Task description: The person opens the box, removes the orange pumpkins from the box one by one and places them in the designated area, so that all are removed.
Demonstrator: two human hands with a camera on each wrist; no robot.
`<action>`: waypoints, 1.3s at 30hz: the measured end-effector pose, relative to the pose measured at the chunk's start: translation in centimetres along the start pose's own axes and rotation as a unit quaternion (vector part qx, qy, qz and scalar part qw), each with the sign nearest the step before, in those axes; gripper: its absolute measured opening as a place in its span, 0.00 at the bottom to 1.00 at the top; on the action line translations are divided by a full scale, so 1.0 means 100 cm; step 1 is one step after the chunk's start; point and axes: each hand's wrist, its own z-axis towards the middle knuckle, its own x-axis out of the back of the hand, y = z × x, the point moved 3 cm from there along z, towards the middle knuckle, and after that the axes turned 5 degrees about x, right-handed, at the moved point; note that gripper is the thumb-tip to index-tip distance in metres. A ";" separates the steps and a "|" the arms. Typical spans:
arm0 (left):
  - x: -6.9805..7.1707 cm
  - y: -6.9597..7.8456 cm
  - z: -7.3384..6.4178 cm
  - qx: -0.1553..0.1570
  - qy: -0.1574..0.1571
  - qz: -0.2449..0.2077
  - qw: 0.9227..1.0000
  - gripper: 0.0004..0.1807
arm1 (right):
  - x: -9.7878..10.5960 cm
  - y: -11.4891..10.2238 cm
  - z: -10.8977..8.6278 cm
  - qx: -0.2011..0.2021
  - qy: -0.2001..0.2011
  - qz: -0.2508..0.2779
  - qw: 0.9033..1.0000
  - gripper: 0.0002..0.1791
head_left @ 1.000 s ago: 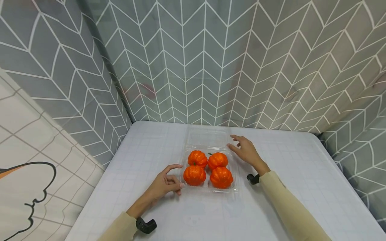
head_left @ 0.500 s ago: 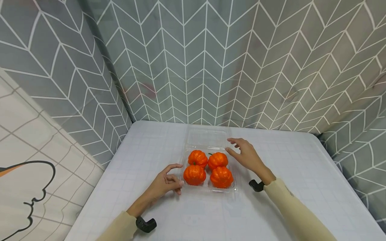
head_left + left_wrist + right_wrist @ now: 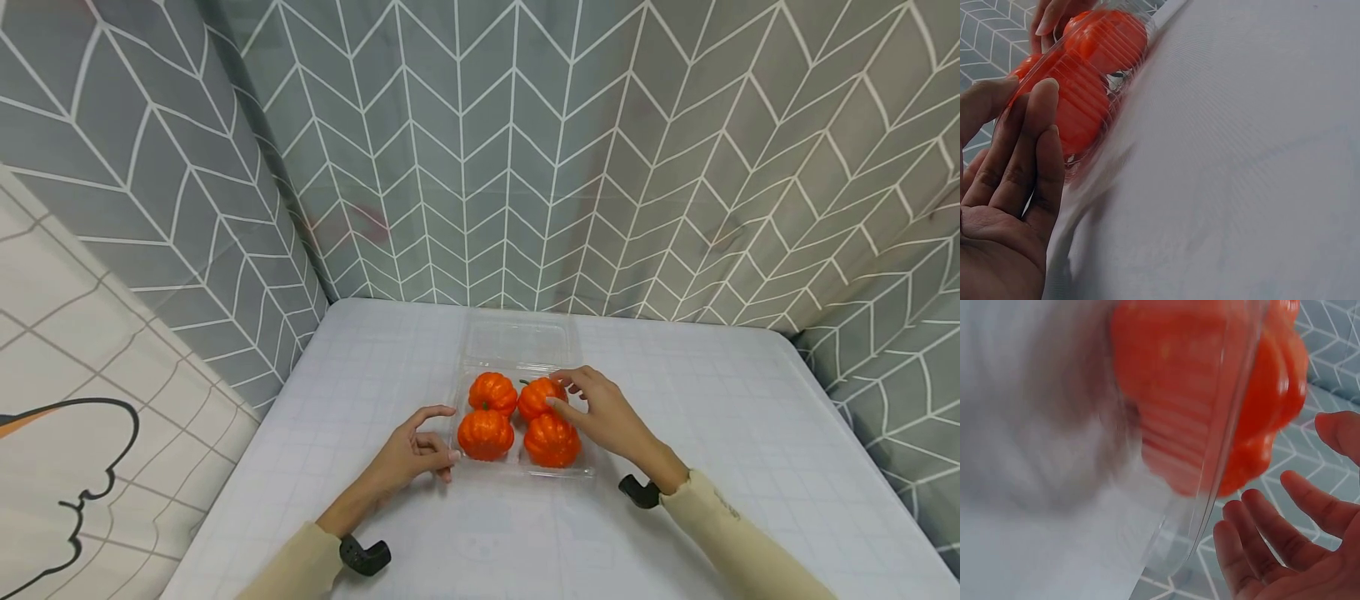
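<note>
On the table, a clear plastic clamshell box (image 3: 558,472) lies with its lid (image 3: 519,337) folded back. Several small orange pumpkins sit in it, among them a back right pumpkin (image 3: 534,398) with a green stem and a front right pumpkin (image 3: 552,442). My left hand (image 3: 411,452) is at the box's left side; in the left wrist view its thumb and fingers pinch the rim. My right hand (image 3: 609,421) hovers over the right side, fingers and thumb spread around the back right pumpkin. In the right wrist view these fingers (image 3: 1291,550) look apart from the pumpkins.
A white cloth-covered table (image 3: 405,550) bears the box. Grey herringbone-patterned curtains (image 3: 480,167) rise behind it and at both sides. Black wrist cameras are worn on the left wrist (image 3: 363,556) and the right wrist (image 3: 640,492).
My right hand has come from beside the lid, leftward and nearer to the person, over the back right pumpkin. The left hand and the pumpkins have stayed in place.
</note>
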 end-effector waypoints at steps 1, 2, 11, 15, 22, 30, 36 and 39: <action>0.000 0.000 0.000 0.000 0.001 0.001 1.000 0.41 | -0.001 -0.002 -0.002 0.004 -0.002 0.002 1.000 0.24; 0.000 0.000 0.000 0.001 0.002 0.001 1.000 0.41 | -0.002 -0.004 -0.003 0.007 -0.003 0.003 1.000 0.24; 0.001 0.000 0.001 -0.010 0.003 -0.001 1.000 0.41 | -0.012 -0.015 -0.014 0.034 -0.016 -0.015 0.999 0.17; 0.001 -0.001 0.001 -0.012 0.000 -0.001 1.000 0.41 | -0.018 -0.017 -0.018 0.011 -0.043 -0.045 0.998 0.22; 0.001 -0.001 0.001 -0.016 0.000 0.009 1.000 0.41 | -0.024 -0.021 -0.020 -0.040 -0.066 -0.063 0.995 0.31; 0.000 -0.003 0.000 -0.006 0.009 0.009 1.000 0.41 | -0.024 -0.027 -0.022 -0.015 -0.065 -0.059 0.996 0.25; -0.001 -0.003 0.001 -0.010 0.008 0.007 1.000 0.41 | -0.023 -0.032 -0.021 0.000 -0.082 -0.060 0.995 0.21; -0.001 -0.004 0.000 -0.012 0.006 0.006 1.000 0.41 | -0.024 -0.033 -0.020 0.011 -0.099 -0.041 0.994 0.20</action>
